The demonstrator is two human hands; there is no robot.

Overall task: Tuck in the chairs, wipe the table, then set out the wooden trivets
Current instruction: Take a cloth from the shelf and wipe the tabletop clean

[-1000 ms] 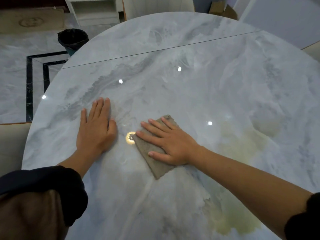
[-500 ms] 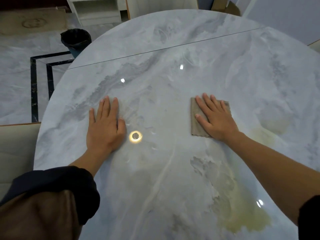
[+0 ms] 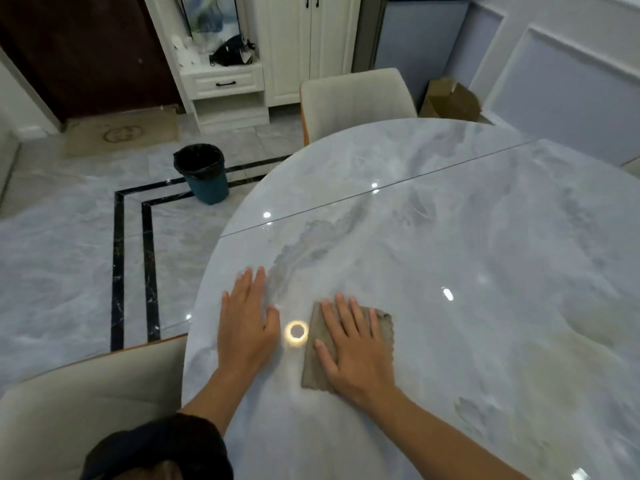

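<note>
- The right hand's fingers (image 3: 343,317) lie straight and slightly spread, pressed flat on a grey-brown square wiping cloth (image 3: 313,363). They grasp nothing and point toward the top of the frame.
- The right hand (image 3: 356,348) covers most of the cloth, which sits at lower centre. Its longer side runs roughly along the fingers, with edges showing on the hand's left and upper right.
- The left hand (image 3: 247,327) rests flat and relaxed on the tabletop just beside the cloth, not touching it. A ring-shaped light reflection (image 3: 296,331) lies between them.
- The glossy grey marble oval table (image 3: 485,265) stretches mostly to the right and upper right of the cloth, so the next sweep probably goes that way, driven by the right hand.
- A cream upholstered chair (image 3: 353,95) stands at the table's far edge, and another (image 3: 86,403) is at lower left.
- No wooden trivets are in view.
</note>
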